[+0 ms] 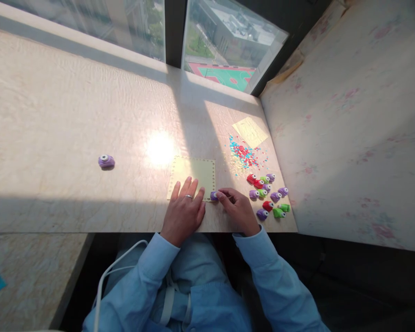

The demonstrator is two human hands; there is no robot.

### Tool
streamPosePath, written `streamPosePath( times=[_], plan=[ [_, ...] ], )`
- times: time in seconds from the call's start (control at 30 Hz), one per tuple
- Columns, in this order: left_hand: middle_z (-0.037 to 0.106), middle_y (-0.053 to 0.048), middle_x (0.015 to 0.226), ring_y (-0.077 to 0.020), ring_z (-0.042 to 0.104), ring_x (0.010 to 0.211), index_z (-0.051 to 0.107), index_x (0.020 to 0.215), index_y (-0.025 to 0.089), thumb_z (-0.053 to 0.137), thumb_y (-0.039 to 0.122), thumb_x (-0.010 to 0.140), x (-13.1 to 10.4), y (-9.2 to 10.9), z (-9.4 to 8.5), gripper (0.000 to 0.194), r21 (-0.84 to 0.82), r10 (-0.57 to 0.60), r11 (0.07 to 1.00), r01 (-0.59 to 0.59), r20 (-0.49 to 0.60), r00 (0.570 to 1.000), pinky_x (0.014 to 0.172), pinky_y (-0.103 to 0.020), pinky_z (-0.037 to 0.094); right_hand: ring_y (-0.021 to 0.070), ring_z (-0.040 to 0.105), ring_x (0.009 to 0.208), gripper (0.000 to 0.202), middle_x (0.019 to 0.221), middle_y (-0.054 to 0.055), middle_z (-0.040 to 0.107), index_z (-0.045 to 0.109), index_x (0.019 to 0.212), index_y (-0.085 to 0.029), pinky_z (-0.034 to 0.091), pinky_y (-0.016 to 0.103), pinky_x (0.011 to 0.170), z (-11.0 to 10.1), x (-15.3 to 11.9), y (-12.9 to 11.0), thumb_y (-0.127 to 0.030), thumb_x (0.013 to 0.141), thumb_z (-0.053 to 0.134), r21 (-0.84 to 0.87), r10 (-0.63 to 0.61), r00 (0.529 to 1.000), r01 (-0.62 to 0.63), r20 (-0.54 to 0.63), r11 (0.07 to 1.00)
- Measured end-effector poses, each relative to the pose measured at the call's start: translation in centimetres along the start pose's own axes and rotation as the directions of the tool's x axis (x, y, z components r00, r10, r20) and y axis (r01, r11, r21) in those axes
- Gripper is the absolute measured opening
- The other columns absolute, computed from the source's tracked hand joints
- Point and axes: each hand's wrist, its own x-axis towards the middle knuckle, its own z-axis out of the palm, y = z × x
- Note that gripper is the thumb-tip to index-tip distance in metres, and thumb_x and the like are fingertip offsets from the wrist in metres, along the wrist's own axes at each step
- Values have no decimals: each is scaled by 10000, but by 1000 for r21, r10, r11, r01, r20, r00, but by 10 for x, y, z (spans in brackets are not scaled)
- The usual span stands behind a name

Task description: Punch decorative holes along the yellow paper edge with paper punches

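By the surface's (55, 115) front edge, left hand (184, 213), fingers apart, covers yellow sheet (198, 171); right hand (240, 211) pinches purple punch (213, 196).

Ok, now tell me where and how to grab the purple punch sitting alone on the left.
Pinch the purple punch by the sides of its body, coming from above with the left hand. Its round white cap faces up, so gripping lower should keep fingers off it.
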Motion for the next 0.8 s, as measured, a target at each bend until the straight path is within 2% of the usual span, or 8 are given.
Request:
streamPosePath(
  times=[0.27, 0.47, 0.63, 0.8],
  plan=[
    [518, -196, 1486, -377, 406, 1444, 627, 1318, 119, 456, 310, 1016, -1, 0, 1, 396, 32, 17, 999, -17, -4, 1000, 1178, -608, 318, 184, 647, 694, 411, 839, 75, 752, 730, 922, -161, 525, 300, 612, -2, 6, -1, -550, 806, 668, 53, 56, 997, -59, 55, 997],
    [526, -185, 1482, -368, 413, 1441, 636, 1307, 125, 455, 305, 1016, -2, -1, 2, 387, 29, 17, 999, -17, -14, 1000, 1180, -598, 321, 130, 576, 566, 376, 781, 57, 732, 689, 861, -154, 487, 264, 523, -7, 13, -6, -513, 756, 724, 115, 118, 984, -134, 135, 984],
    [524, -190, 1482, -373, 410, 1441, 633, 1315, 121, 460, 303, 1015, -1, -1, 2, 391, 29, 18, 999, -17, -10, 1000, 1177, -599, 323, 89, 543, 495, 337, 755, 29, 715, 635, 877, -160, 378, 196, 402, -14, 25, -13, -429, 733, 779, 95, 208, 948, -236, 240, 967],
    [522, -193, 1482, -370, 409, 1442, 637, 1309, 122, 466, 301, 1012, -1, -1, 2, 386, 15, 12, 1000, -12, -3, 1000, 1184, -598, 312, 85, 446, 355, 375, 495, -56, 581, 535, 801, -198, 302, 190, 317, -17, 36, -11, -416, 693, 820, 84, 253, 918, -291, 306, 953]
  ],
)
